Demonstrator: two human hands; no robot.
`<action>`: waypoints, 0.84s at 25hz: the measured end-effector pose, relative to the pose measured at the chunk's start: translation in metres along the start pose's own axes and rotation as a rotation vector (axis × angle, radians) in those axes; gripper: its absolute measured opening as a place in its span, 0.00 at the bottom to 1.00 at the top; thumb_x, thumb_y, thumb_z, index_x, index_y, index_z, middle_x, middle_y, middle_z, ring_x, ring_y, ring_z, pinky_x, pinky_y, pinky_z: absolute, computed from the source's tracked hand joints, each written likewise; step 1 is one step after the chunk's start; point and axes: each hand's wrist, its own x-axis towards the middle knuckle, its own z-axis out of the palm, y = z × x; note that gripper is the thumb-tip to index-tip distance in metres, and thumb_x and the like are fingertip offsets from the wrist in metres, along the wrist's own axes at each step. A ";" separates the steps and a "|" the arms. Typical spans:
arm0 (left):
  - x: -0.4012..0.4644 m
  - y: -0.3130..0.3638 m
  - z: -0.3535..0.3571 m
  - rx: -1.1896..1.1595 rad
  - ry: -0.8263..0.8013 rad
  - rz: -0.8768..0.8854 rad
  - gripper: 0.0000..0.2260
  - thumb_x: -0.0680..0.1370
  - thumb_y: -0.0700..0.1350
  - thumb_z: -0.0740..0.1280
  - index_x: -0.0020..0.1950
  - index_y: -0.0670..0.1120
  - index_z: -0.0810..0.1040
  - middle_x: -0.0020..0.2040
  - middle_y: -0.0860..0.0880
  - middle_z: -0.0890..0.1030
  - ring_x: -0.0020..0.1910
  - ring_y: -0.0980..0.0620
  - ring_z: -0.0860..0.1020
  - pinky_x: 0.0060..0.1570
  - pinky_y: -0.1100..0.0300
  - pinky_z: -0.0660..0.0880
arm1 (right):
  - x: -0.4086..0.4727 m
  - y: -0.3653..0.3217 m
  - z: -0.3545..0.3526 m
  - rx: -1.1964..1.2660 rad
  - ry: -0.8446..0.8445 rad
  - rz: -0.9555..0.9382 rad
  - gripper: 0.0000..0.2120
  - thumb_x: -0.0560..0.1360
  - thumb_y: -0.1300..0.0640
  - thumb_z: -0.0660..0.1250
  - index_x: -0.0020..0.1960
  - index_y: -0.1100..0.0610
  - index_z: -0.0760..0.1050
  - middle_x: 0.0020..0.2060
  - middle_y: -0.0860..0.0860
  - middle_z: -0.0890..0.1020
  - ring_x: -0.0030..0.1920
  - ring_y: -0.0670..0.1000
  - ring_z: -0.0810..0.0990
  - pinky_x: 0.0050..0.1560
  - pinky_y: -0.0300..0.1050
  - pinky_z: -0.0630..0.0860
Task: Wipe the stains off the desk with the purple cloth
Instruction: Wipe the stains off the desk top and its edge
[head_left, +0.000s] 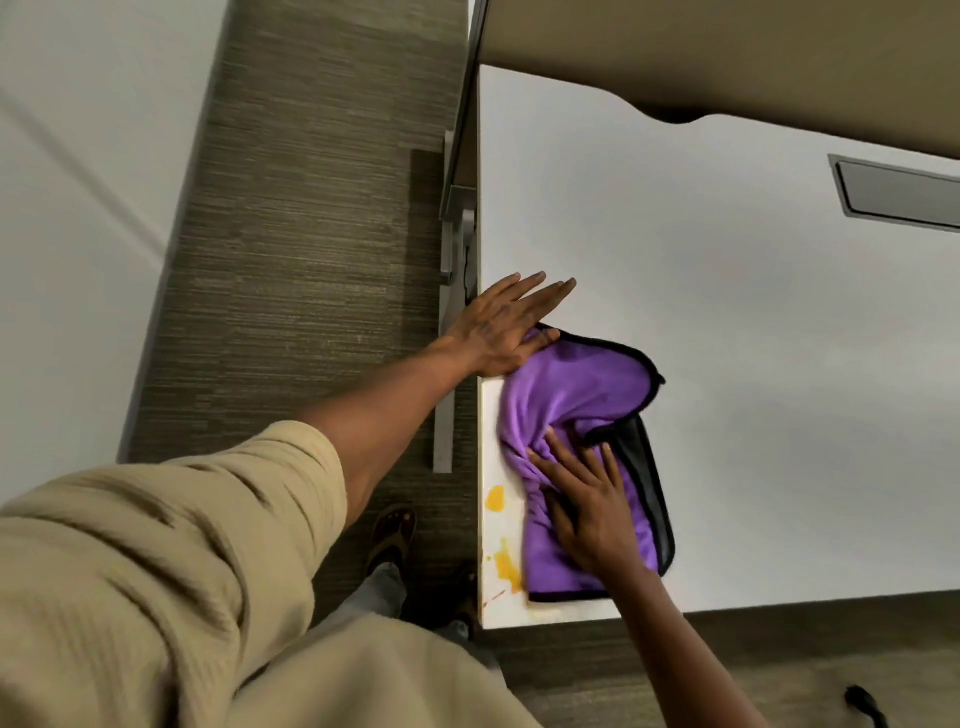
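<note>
I see one purple cloth (582, 447) bunched at the white desk's (753, 364) near left corner. Right hand (592, 509) lies flat on the cloth, fingers spread, pressing it down. Left hand (506, 327) is flat at the desk's left edge, fingers together and straight, thumb touching the cloth's far end. Two orange stains (495, 499) along the left edge, just beside the cloth. One grey cable hatch (898, 192) far right.
</note>
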 end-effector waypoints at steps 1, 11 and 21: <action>0.000 0.000 0.001 -0.002 0.001 0.008 0.32 0.84 0.64 0.46 0.84 0.53 0.41 0.84 0.51 0.57 0.83 0.50 0.51 0.82 0.49 0.49 | -0.008 0.011 -0.004 0.005 0.023 0.029 0.26 0.79 0.49 0.60 0.77 0.42 0.68 0.79 0.45 0.67 0.79 0.54 0.67 0.81 0.57 0.54; -0.001 0.000 -0.001 -0.020 0.032 0.032 0.33 0.83 0.66 0.43 0.84 0.54 0.43 0.84 0.51 0.57 0.83 0.49 0.53 0.82 0.49 0.49 | 0.000 -0.034 -0.001 0.101 0.054 0.200 0.26 0.79 0.48 0.57 0.77 0.43 0.66 0.79 0.43 0.64 0.83 0.54 0.55 0.82 0.56 0.47; 0.001 0.001 0.004 0.038 0.010 0.036 0.34 0.82 0.69 0.41 0.84 0.54 0.43 0.84 0.51 0.54 0.84 0.49 0.51 0.82 0.48 0.49 | -0.027 -0.005 -0.007 0.088 0.180 0.523 0.26 0.79 0.46 0.55 0.76 0.45 0.70 0.78 0.43 0.64 0.82 0.53 0.57 0.81 0.63 0.53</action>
